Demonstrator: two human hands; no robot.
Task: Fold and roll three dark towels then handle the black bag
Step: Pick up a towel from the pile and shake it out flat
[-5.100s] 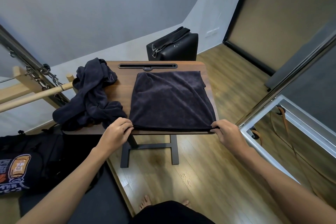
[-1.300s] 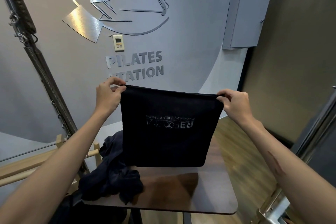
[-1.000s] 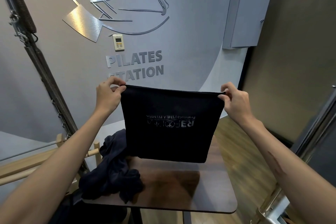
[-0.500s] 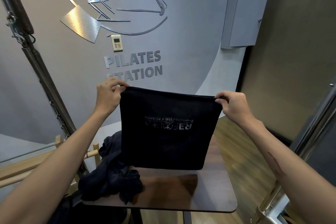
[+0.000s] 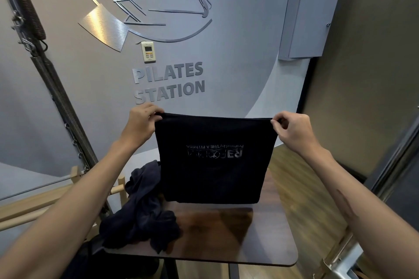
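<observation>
Towel [image 5: 215, 161] held up by both hands; mirrored lettering unreadable.

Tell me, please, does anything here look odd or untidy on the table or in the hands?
Two things stand out. The towel held up by the left hand and right hand shows its printed logo mirrored, so it faces away. A crumpled heap of dark towels lies unfolded on the table, spilling over its left edge.
</observation>
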